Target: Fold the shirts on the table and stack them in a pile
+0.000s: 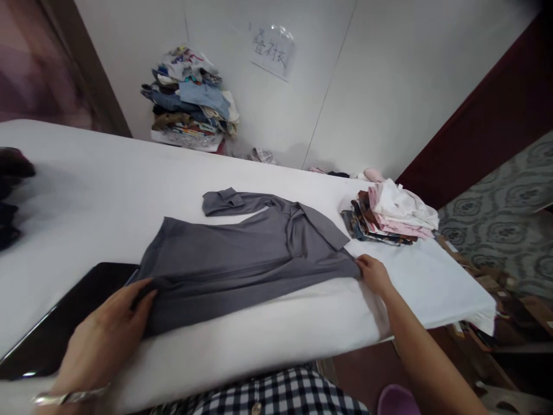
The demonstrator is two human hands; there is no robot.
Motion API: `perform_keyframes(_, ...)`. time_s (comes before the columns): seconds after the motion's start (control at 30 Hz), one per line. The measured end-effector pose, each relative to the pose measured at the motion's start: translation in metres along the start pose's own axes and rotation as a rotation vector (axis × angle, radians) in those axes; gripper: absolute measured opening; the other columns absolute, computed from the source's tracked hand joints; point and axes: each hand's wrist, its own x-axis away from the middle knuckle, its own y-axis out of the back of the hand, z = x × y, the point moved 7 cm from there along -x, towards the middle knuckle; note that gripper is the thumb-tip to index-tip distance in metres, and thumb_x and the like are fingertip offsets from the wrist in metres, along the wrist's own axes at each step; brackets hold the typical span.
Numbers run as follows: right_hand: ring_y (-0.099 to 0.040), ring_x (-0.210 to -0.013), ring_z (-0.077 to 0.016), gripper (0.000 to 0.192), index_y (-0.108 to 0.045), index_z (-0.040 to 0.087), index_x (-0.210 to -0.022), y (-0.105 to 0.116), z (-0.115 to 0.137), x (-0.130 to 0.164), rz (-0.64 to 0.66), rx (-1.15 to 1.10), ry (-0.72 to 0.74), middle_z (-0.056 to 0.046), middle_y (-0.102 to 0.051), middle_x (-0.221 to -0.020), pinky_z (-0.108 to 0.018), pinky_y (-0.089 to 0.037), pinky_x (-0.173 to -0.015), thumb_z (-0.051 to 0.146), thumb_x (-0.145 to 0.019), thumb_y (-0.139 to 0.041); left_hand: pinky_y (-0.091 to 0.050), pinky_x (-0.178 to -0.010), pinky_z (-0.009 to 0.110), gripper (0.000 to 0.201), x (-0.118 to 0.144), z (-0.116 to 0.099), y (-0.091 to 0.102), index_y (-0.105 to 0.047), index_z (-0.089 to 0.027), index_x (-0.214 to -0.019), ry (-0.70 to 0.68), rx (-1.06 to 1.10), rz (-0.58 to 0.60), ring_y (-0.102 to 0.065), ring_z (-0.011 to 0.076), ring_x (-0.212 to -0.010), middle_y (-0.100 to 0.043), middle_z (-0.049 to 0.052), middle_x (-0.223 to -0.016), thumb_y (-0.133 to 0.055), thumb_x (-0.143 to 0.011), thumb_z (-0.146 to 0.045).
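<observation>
A grey shirt [233, 253] lies spread on the white-covered table, its collar end toward the right and one sleeve [242, 203] stretched out on the far side. At the lower left, my left hand [114, 325] pinches the shirt's hem, with a bit of cloth bunched between thumb and fingers. My right hand [375, 275] grips the shirt's near edge by the shoulder, at the right. Under the hem corner and beside my left hand rests a dark glossy flat panel [73, 311]. The near sleeve cannot be made out.
Folded clothes [389, 213] are stacked on the right of the white table [108, 173]. A tall clothing pile [190, 98] stands beyond its far edge, near a wall sign [272, 52]. Dark cloth [11, 196] lies at the far left. Boxes [518, 300] sit at the right.
</observation>
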Motion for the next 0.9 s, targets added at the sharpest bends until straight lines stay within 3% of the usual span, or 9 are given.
perform_keyframes(0.07,-0.06,-0.072,-0.0208,0.029,-0.068,0.021,-0.08,0.0,-0.002,0.002,0.013,0.056,0.035,-0.006,-0.069,-0.077,-0.03,-0.041,-0.065,0.044,-0.081,-0.048,-0.051,-0.081,0.039,0.048,0.003,-0.012,0.004,-0.06,-0.022,-0.117,0.025,-0.03,0.056,-0.066,0.0282,-0.094,-0.067,0.009,-0.115,-0.035,-0.086,-0.048)
perform_keyframes(0.13,-0.061,-0.079,-0.0225,0.034,-0.068,0.02,-0.086,0.004,0.005,0.007,-0.074,0.006,0.098,-0.008,-0.069,-0.087,-0.033,-0.043,-0.071,0.045,-0.083,-0.046,-0.051,-0.079,0.039,0.047,0.004,-0.015,0.006,-0.06,-0.022,-0.118,0.043,-0.036,0.063,-0.066,0.028,-0.094,-0.068,0.009,-0.114,-0.037,-0.086,-0.048)
perform_keyframes(0.27,-0.06,-0.095,-0.0251,0.036,-0.067,0.019,-0.098,0.01,0.05,0.028,-0.219,-0.181,0.289,-0.012,-0.067,-0.1,-0.039,-0.046,-0.084,0.046,-0.087,-0.046,-0.051,-0.07,0.034,0.044,0.007,-0.014,0.01,-0.062,-0.02,-0.113,0.03,0.031,-0.042,-0.065,0.0227,-0.077,-0.07,0.007,-0.103,-0.043,-0.084,-0.047)
perform_keyframes(0.4,-0.056,-0.109,-0.0251,0.028,-0.066,0.024,-0.108,-0.013,0.134,0.052,-0.031,-0.25,0.632,-0.01,-0.065,-0.111,-0.043,-0.042,-0.097,0.038,-0.088,-0.052,-0.05,-0.067,0.027,0.036,0.013,-0.018,0.02,-0.064,-0.018,-0.103,-0.027,0.159,-0.209,-0.058,0.0135,-0.061,-0.07,0.002,-0.087,-0.048,-0.084,-0.044)
perform_keyframes(0.53,-0.052,-0.116,-0.0243,0.028,-0.064,0.024,-0.112,-0.051,0.193,0.063,0.24,-0.239,0.836,-0.009,-0.062,-0.12,-0.044,-0.039,-0.101,0.031,-0.087,-0.053,-0.049,-0.072,0.026,0.034,0.018,-0.018,0.022,-0.064,-0.017,-0.101,-0.09,0.308,-0.274,-0.062,0.0154,-0.076,-0.07,0.003,-0.094,-0.05,-0.083,-0.042)
perform_keyframes(0.63,-0.059,-0.095,-0.0216,0.02,-0.068,0.021,-0.091,-0.068,0.201,0.053,0.268,-0.31,0.778,-0.007,-0.067,-0.097,-0.037,-0.045,-0.088,0.03,-0.086,-0.051,-0.05,-0.074,0.026,0.034,0.019,-0.015,0.021,-0.066,-0.017,-0.098,-0.135,0.418,-0.332,-0.064,0.0168,-0.08,-0.07,0.004,-0.093,-0.05,-0.083,-0.043)
perform_keyframes(0.77,-0.058,-0.072,-0.0192,0.028,-0.065,0.019,-0.083,-0.074,0.179,0.035,0.138,-0.43,0.497,-0.004,-0.065,-0.077,-0.029,-0.045,-0.068,0.042,-0.085,-0.05,-0.051,-0.078,0.027,0.035,0.014,-0.016,0.01,-0.067,-0.017,-0.099,-0.145,0.406,-0.266,-0.066,0.0187,-0.085,-0.072,0.006,-0.095,-0.047,-0.084,-0.042)
perform_keyframes(0.9,-0.06,-0.075,-0.0224,0.028,-0.068,0.02,-0.085,-0.083,0.174,0.039,0.095,-0.215,0.516,-0.006,-0.068,-0.081,-0.032,-0.044,-0.07,0.044,-0.083,-0.053,-0.049,-0.088,0.029,0.033,0.012,-0.023,0.004,-0.067,-0.018,-0.101,-0.175,0.302,-0.191,-0.066,0.0207,-0.096,-0.071,0.008,-0.104,-0.046,-0.084,-0.037)
